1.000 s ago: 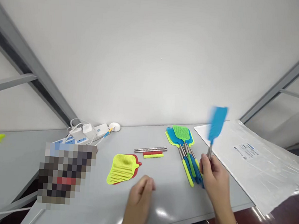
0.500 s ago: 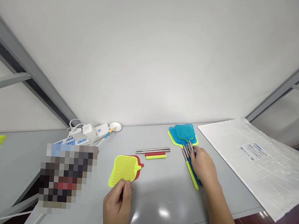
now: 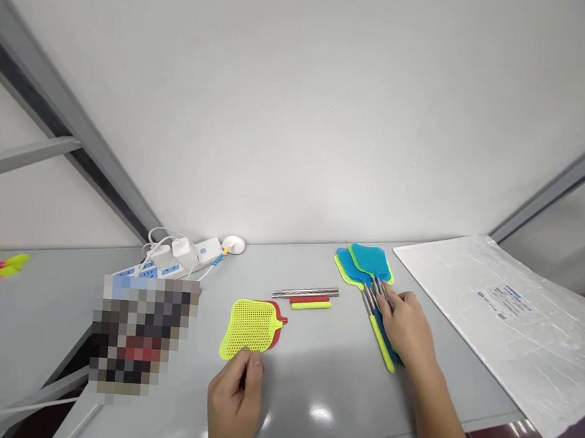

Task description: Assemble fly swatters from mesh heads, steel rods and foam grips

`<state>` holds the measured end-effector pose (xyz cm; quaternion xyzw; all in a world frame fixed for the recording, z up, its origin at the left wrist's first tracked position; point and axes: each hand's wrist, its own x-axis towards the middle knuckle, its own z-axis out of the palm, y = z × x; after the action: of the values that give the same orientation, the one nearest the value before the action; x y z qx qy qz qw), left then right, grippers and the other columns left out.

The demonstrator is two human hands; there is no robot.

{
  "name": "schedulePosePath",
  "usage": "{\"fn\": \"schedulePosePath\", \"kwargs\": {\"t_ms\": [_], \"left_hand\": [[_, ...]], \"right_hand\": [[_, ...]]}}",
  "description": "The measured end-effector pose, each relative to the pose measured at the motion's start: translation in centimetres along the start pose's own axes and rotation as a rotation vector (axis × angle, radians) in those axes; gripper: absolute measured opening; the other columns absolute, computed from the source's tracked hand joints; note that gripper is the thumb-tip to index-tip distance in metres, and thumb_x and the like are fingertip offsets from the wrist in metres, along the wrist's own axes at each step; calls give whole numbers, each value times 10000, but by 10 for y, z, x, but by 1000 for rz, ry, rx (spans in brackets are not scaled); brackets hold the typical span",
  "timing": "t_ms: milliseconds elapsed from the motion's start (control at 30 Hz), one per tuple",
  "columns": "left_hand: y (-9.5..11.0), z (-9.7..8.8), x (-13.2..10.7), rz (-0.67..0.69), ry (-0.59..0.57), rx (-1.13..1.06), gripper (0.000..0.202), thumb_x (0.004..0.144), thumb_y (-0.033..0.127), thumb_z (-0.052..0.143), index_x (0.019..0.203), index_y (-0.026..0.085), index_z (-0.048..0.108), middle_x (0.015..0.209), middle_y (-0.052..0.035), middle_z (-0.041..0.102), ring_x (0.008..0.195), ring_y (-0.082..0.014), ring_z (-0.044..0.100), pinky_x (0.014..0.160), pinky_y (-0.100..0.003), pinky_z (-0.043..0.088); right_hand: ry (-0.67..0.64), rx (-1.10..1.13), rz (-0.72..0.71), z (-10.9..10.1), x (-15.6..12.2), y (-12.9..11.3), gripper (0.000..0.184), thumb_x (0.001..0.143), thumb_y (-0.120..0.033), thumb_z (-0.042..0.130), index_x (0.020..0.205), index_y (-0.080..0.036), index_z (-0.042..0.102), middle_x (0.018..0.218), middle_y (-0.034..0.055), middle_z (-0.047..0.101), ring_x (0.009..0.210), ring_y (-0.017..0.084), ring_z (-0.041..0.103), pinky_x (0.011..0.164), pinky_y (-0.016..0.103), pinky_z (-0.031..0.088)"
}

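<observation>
— Counting clock hours from the left hand (image 3: 236,398), where to find the right hand (image 3: 409,327)?
— At two o'clock, over the grey tabletop (image 3: 341,382). Closed around the silvery metal shaft of a blue mesh flyswatter (image 3: 370,259).
— Lying on what?
— On a pile of others, heads toward one o'clock. Underneath, another blue mesh head (image 3: 348,265), a lime-yellow mesh edge (image 3: 341,270) and, slanting toward the near side, a smooth lime-yellow handle (image 3: 382,345).
— And with the left hand, holding what?
— Curled into a loose fist, thumb pressed to bent index finger. Cannot tell whether touching the lime-yellow mesh flyswatter head (image 3: 250,323) just beyond, at twelve o'clock. Under that, mostly covered, a red mesh flyswatter head (image 3: 277,337).
— Anything at one o'clock?
— Yes, between mesh heads and pile: thin silvery metal rods (image 3: 305,291), with a slim red tube (image 3: 309,299) and a slim lime-yellow tube (image 3: 311,305) just nearer.
— Farther out?
— Between two and three, a flat white panel in clear plastic (image 3: 457,304), bearing a printed label (image 3: 506,302). Between ten and eleven, a white power strip with blue sockets (image 3: 148,272), crowded with white plugs (image 3: 184,253).
</observation>
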<state>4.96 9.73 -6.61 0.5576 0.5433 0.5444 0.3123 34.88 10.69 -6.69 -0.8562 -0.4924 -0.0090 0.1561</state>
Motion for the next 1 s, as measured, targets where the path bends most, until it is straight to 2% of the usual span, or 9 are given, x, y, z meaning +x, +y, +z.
{"fn": "schedulePosePath", "kwargs": {"t_ms": [167, 300, 367, 467, 600, 700, 867, 1000], "left_hand": [[2, 2, -1, -28, 40, -54, 378, 876, 407, 576, 565, 202, 507, 531, 29, 366, 505, -129, 303, 511, -276, 226], [0, -2, 1, 16, -23, -63, 333, 873, 347, 588, 581, 202, 519, 535, 27, 405, 504, -127, 327, 520, -272, 245], [1, -3, 2, 25, -66, -80, 331, 854, 326, 621, 564, 200, 522, 524, 26, 420, 500, -125, 335, 519, -270, 252], [5, -3, 2, 2, -69, -145, 353, 837, 318, 654, 532, 199, 524, 509, 28, 408, 501, -125, 323, 523, -273, 240], [8, -1, -2, -10, -33, -189, 396, 854, 360, 638, 517, 201, 502, 518, 29, 382, 509, -127, 310, 529, -280, 226], [5, -3, -3, 3, -71, -192, 393, 846, 343, 650, 517, 198, 492, 521, 22, 397, 512, -126, 328, 537, -283, 242], [-1, -7, -5, 63, -155, -138, 367, 868, 241, 607, 540, 199, 448, 537, 25, 387, 525, -127, 340, 551, -291, 234], [-3, -7, -6, 109, -193, -87, 371, 886, 202, 557, 555, 204, 389, 553, 36, 347, 524, -124, 315, 548, -296, 215]], "right_hand": [[83, -10, -91, -1, -3, 6, 539, 981, -528, 338, 1394, -250, 546, 1179, 144, 538, 1048, 322, 530, 840, 438, 448], [140, 23, -183, -8, -4, -3, 527, 985, -507, 356, 1326, -194, 608, 1181, 161, 553, 1052, 323, 517, 847, 448, 454], [138, 42, -267, -12, -2, -17, 489, 1000, -453, 354, 1282, -172, 637, 1187, 164, 555, 1046, 306, 528, 855, 430, 453], [53, 57, -443, -11, 5, -50, 414, 1017, -352, 346, 1231, -201, 667, 1166, 133, 585, 1001, 258, 559, 859, 386, 447], [-89, 49, -641, 5, 19, -97, 335, 998, -278, 411, 1074, -249, 737, 1047, 93, 642, 958, 235, 586, 834, 346, 431], [-162, 42, -736, 19, 30, -120, 274, 964, -251, 491, 950, -250, 764, 961, 83, 658, 923, 227, 597, 816, 330, 414], [-195, 56, -823, 34, 41, -132, 211, 915, -211, 559, 844, -233, 756, 915, 72, 676, 891, 222, 612, 779, 317, 403], [-129, 121, -798, 31, 44, -128, 164, 903, -226, 549, 874, -203, 709, 914, 66, 701, 872, 223, 635, 765, 311, 432]]}}
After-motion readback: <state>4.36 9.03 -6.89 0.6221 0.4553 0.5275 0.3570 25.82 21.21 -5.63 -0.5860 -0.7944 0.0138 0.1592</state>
